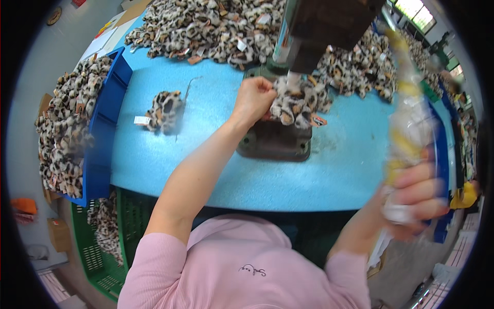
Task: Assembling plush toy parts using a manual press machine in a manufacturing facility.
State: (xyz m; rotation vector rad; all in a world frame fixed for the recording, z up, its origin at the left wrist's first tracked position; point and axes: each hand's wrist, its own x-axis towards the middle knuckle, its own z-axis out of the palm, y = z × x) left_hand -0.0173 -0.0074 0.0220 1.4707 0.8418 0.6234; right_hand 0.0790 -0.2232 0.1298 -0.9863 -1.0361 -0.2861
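Note:
A spotted plush piece [288, 105] with an orange tag lies under the ram of a hand press [329, 28]. My left hand [253, 98] pinches the plush at its left side, fingertips closed on the fur. On the right, my right hand [416, 198] is wrapped round the press's long lever handle [411, 121], which is bound in yellow and whitish wrapping. Both the lever and this hand are blurred by motion. Beneath the plush is the press's dark metal base [278, 149]. Another spotted plush piece [165, 110] with a white tag lies apart on the table, left of my forearm.
The light-blue table [206, 180] bears large heaps of spotted plush pieces [216, 31] at the back. A blue bin [105, 123] full of them stands at the left edge. Below it is a green crate [100, 278] with more inside.

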